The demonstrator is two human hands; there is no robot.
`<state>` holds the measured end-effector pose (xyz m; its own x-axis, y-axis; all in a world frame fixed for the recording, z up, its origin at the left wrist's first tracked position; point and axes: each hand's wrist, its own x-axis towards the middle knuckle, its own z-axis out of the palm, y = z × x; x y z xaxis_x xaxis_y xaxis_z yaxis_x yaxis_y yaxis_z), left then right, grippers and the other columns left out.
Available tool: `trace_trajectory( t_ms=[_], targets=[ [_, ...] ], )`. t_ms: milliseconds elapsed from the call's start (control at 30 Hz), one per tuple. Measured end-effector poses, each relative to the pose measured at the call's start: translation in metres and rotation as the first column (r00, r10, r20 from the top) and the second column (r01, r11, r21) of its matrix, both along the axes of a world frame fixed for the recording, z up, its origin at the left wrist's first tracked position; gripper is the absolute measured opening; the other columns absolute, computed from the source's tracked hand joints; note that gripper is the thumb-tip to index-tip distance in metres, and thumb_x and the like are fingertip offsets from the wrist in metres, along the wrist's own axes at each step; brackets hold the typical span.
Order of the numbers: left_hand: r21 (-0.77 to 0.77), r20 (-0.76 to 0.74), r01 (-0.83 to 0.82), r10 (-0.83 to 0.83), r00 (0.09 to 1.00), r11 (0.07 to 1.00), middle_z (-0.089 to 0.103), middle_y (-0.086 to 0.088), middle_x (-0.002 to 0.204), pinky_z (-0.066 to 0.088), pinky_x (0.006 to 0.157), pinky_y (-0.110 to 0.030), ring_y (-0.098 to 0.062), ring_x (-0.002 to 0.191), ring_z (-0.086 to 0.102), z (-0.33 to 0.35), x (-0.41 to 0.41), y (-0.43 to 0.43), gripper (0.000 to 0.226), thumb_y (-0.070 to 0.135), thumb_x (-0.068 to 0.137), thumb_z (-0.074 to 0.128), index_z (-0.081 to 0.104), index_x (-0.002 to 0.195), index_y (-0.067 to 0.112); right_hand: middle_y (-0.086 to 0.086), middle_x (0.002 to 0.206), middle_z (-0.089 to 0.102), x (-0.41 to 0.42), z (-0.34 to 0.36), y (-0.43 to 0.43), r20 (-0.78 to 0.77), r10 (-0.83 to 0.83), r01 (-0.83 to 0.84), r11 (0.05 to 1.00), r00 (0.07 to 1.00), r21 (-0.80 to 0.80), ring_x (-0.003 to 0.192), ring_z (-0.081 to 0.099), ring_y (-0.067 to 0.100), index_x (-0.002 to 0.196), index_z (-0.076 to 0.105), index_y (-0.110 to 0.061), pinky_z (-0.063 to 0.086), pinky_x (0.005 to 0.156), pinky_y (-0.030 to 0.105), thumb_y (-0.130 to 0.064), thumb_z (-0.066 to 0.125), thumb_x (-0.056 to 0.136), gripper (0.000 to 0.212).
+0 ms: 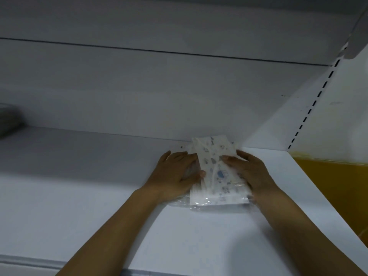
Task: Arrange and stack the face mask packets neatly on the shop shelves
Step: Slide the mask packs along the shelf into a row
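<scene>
We hold the face mask packet [216, 172] flat on the white shelf [99, 206], near its back right corner, left hand [177, 172] and right hand [253, 172] gripping opposite long edges; it looks light, floppy, slippery in clear wrap, best squared by its edges

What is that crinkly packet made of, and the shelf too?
The face mask packet looks like clear, glossy plastic film: it glints and wrinkles at its edges, with white patterned masks inside. The shelf looks like smooth, white-painted metal, though that is a guess from its flat, even surface.
</scene>
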<state>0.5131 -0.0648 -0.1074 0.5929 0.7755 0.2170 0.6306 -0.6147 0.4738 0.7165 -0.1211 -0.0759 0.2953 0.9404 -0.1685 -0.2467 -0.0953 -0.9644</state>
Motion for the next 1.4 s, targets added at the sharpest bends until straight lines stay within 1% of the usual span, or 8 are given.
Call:
trace_trajectory(
  t_ms=[67, 167, 267, 567, 767, 933, 1167, 1400],
  targets=[
    [-0.071, 0.097, 0.052, -0.045, 0.994, 0.996, 0.050, 0.024, 0.139, 0.032, 0.107, -0.025, -0.002, 0.126, 0.046, 0.003, -0.002, -0.003, 0.055, 0.058, 0.092, 0.041, 0.032, 0.144, 0.045, 0.022, 0.106, 0.070, -0.001, 0.000, -0.003, -0.086, 0.142, -0.144, 0.989, 0.986, -0.020, 0.095, 0.069, 0.040, 0.112, 0.065, 0.001, 0.057, 0.081, 0.051, -0.008, 0.071, 0.080, 0.034],
    [-0.165, 0.249, 0.058, -0.015, 0.969, 0.985, 0.043, 0.029, 0.142, 0.040, 0.104, -0.026, 0.003, 0.129, 0.045, 0.006, -0.002, -0.007, 0.065, 0.058, 0.088, 0.053, 0.023, 0.145, 0.051, 0.020, 0.105, 0.071, 0.003, 0.004, -0.003, -0.037, 0.254, -0.254, 0.967, 0.967, -0.018, 0.092, 0.071, 0.036, 0.109, 0.065, 0.000, 0.058, 0.069, 0.041, -0.006, 0.066, 0.083, 0.027],
    [-0.243, 0.406, 0.054, 0.051, 0.912, 0.968, 0.035, 0.026, 0.147, 0.038, 0.110, -0.035, 0.003, 0.133, 0.039, 0.008, 0.001, -0.011, 0.088, 0.054, 0.078, 0.070, 0.019, 0.149, 0.044, 0.017, 0.108, 0.071, 0.001, 0.008, -0.001, 0.066, 0.215, -0.217, 0.976, 0.974, 0.030, 0.095, 0.070, 0.033, 0.111, 0.064, -0.001, 0.058, 0.074, 0.041, 0.003, 0.062, 0.084, 0.027],
    [-0.118, 0.627, -0.077, 0.135, 0.768, 0.990, 0.015, 0.020, 0.153, 0.024, 0.107, -0.012, 0.011, 0.132, 0.019, 0.070, 0.031, -0.031, 0.130, 0.044, 0.057, 0.081, -0.004, 0.154, 0.024, 0.002, 0.101, 0.074, -0.008, 0.055, -0.017, 0.165, 0.032, -0.116, 0.840, 0.986, 0.530, 0.099, 0.070, 0.025, 0.106, 0.063, -0.016, 0.058, 0.080, 0.040, 0.005, 0.072, 0.071, 0.042],
    [-0.088, 0.713, -0.093, 0.128, 0.689, 0.992, 0.053, 0.023, 0.113, 0.044, 0.076, -0.001, 0.013, 0.099, 0.055, 0.082, 0.031, -0.040, 0.079, 0.023, 0.065, 0.087, 0.043, 0.130, 0.023, 0.000, 0.107, 0.071, -0.006, 0.070, -0.027, 0.256, -0.004, -0.134, 0.845, 0.967, 0.517, 0.100, 0.069, 0.017, 0.110, 0.060, -0.021, 0.058, 0.079, 0.033, -0.011, 0.082, 0.069, 0.047],
    [-0.219, 0.694, -0.017, 0.169, 0.700, 0.976, 0.058, 0.022, 0.115, 0.046, 0.080, -0.007, 0.009, 0.108, 0.056, 0.031, 0.038, -0.067, 0.073, 0.042, 0.055, 0.082, 0.043, 0.117, 0.040, -0.009, 0.110, 0.069, -0.011, 0.019, -0.047, 0.320, -0.001, -0.086, 0.963, 0.947, 0.256, 0.097, 0.066, 0.004, 0.112, 0.059, -0.031, 0.057, 0.076, 0.025, -0.037, 0.083, 0.055, 0.063],
    [-0.207, 0.796, 0.059, 0.133, 0.590, 0.976, 0.059, 0.010, 0.121, 0.052, 0.087, -0.022, -0.003, 0.112, 0.059, 0.037, 0.046, -0.086, 0.070, 0.038, 0.064, 0.078, 0.043, 0.125, 0.033, -0.016, 0.109, 0.065, -0.015, 0.030, -0.068, 0.366, -0.134, -0.037, 0.905, 0.921, 0.425, 0.097, 0.063, -0.004, 0.111, 0.054, -0.033, 0.054, 0.078, 0.014, -0.027, 0.085, 0.057, 0.063],
    [-0.312, 0.714, 0.126, 0.145, 0.685, 0.942, 0.068, 0.014, 0.107, 0.055, 0.076, -0.019, 0.000, 0.100, 0.065, 0.037, 0.052, -0.097, 0.064, 0.018, 0.066, 0.088, 0.051, 0.116, 0.031, -0.002, 0.101, 0.074, -0.005, 0.025, -0.085, 0.271, 0.059, -0.145, 0.939, 0.961, 0.311, 0.093, 0.071, 0.015, 0.113, 0.063, -0.019, 0.059, 0.074, 0.029, -0.033, 0.081, 0.055, 0.062]
  ],
)
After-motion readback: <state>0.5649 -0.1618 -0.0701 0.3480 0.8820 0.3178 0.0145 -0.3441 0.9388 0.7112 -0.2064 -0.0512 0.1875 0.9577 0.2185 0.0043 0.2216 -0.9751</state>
